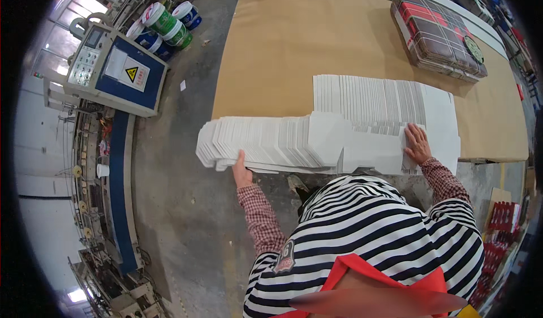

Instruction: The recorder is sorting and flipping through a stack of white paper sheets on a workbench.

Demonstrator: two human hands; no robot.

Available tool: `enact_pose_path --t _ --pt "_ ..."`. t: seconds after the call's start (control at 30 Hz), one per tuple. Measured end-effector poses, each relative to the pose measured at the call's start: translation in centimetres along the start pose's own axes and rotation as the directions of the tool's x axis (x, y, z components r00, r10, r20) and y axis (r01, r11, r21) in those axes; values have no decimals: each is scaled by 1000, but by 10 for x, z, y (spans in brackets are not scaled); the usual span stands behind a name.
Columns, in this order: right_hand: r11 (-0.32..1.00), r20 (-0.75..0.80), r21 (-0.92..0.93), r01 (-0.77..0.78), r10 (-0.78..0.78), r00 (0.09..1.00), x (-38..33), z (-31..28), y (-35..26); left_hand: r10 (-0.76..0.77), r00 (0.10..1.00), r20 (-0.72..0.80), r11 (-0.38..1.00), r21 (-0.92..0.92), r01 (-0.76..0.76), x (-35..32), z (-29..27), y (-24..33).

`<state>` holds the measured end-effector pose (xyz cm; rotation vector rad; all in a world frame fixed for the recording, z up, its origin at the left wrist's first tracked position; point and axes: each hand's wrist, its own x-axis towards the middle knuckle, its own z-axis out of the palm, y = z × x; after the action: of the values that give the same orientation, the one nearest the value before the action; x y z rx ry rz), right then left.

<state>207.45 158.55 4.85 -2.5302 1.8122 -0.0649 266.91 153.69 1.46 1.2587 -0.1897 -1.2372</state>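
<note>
A long row of overlapping white cardboard blanks (260, 140) lies fanned along the near edge of the table, its left end sticking out past the table's left side. My left hand (242, 175) grips the near edge of that row close to the left end. Its thumb shows against the blanks, and the other fingers are hidden under them. Over on the right, my right hand (417, 144) rests palm down with fingers stretched out on the white blanks there. A second fanned stack of white blanks (367, 98) lies just beyond, partly touching the first.
The brown-topped table (288, 41) bears a tied bundle of dark and red printed sheets (435, 35) at the far right. A blue-and-white machine cabinet (121, 72) stands left, near several paint buckets (164, 24). Grey floor (186, 205) separates machine and table.
</note>
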Motion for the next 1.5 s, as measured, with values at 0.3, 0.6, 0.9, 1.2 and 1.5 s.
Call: enact_pose_path --t 0.3,0.6,0.9,1.2,1.5 --pt "999 -60 -39 31 -33 998 -4 8 14 510 742 435 377 663 -647 -106 89 17" --pt "994 -92 -66 85 -90 992 -4 7 12 2 995 101 997 -75 6 -23 13 18" --pt "998 -77 -41 39 -42 996 -6 9 15 573 714 403 352 666 -658 -107 90 10" --pt "1000 -37 -25 6 -7 999 -6 5 11 52 987 151 979 -200 -22 1 1 -6" --pt "997 -14 -76 15 -16 1000 -10 14 13 536 665 520 200 687 -699 -68 43 -22"
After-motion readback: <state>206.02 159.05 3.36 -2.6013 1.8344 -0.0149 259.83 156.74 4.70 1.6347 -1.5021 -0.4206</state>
